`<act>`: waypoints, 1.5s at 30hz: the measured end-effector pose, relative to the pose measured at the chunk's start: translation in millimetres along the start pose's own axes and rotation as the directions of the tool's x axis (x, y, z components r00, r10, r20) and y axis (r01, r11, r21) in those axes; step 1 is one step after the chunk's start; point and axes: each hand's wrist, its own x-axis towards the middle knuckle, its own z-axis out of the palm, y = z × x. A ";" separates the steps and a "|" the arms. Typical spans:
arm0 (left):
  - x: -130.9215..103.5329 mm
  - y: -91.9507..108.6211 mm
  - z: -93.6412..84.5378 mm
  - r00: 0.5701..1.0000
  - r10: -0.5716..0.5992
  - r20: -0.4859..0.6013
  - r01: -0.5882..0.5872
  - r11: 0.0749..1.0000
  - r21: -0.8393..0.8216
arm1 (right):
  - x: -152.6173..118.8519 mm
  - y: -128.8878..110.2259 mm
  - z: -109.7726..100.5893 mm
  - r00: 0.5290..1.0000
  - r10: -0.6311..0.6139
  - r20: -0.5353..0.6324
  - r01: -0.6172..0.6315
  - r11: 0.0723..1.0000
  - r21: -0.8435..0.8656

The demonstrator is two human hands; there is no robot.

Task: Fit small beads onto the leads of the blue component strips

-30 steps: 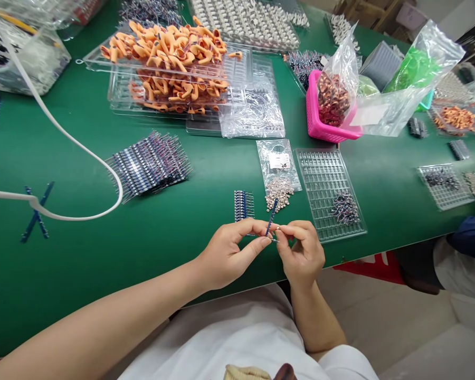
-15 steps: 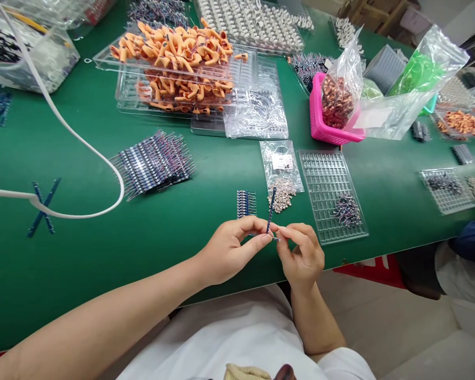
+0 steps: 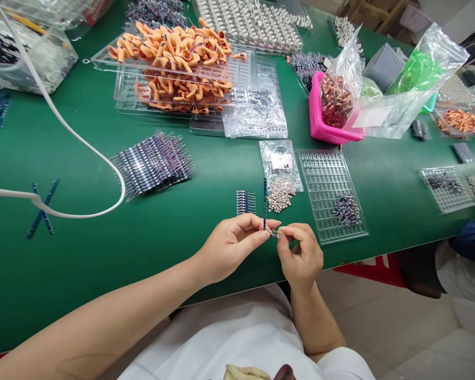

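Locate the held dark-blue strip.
Head view, just right of centre: the dark-blue strip extends from the left hand, immediately left of the pile of small pale pieces.

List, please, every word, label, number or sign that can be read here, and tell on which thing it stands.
No text can be read with certainty.
White label on the clear bag: dark marks, too small to read.
Red object below the table: white marks, partly cut off from view, not readable.
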 end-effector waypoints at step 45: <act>-1.2 -1.9 -2.0 0.993 0.060 -0.105 -0.027 0.957 0.288 | 0.0 -1.7 3.7 0.989 -0.141 -0.033 0.138 0.986 -0.092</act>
